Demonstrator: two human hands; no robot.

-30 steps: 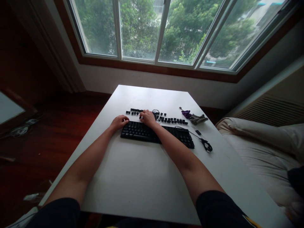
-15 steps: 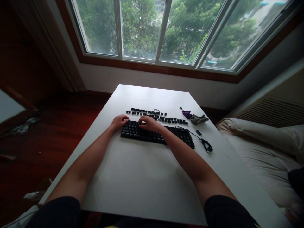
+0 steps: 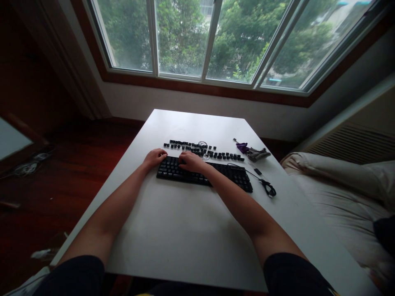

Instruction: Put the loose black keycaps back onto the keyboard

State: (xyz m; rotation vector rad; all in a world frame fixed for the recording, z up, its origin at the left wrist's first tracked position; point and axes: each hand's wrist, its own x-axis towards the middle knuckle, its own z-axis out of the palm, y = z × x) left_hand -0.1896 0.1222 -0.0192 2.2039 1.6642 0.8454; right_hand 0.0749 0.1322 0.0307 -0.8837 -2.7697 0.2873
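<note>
A black keyboard (image 3: 228,174) lies across the white table (image 3: 185,230). Behind it runs a row of loose black keycaps (image 3: 216,155). My left hand (image 3: 154,158) rests curled at the keyboard's far left corner, fingers bent against its edge. My right hand (image 3: 191,161) sits over the left half of the keyboard, fingers curled down onto the keys; what it pinches, if anything, is hidden.
A purple item (image 3: 242,146) and a grey bundle (image 3: 258,153) lie at the table's right back. A black cable (image 3: 268,188) trails off the keyboard's right end. A bed (image 3: 339,197) stands to the right, wooden floor (image 3: 46,185) to the left, windows ahead.
My right hand has drawn back from the row of loose keycaps onto the keyboard's left half. My left hand has stayed at the keyboard's corner.
</note>
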